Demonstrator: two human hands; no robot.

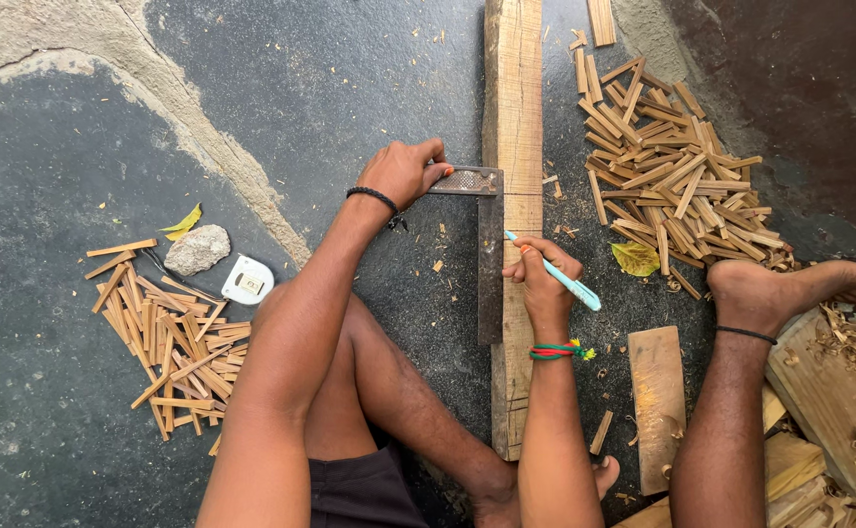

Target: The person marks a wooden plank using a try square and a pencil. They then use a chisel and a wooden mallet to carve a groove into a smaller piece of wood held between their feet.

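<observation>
The long wooden plank [513, 127] lies on the floor; the left hand [404, 172] grips a metal try square [488, 249] against it. The right hand [543, 277] pinches a light-blue pen [557, 277]. If the square slips, the line would likely skew.

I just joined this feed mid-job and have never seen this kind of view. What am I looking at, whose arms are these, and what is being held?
There is no machine: this is one picture from a camera on a person's head, looking down at their own bare arms and legs as they sit on a dark concrete floor. The left hand presses a metal try square against a long pale wooden plank. The right hand holds a light blue pen with its tip at the square's blade. Piles of small cut wooden sticks lie on both sides. A white tape measure and a grey stone lie to the left, and a short wooden board to the right.
</observation>
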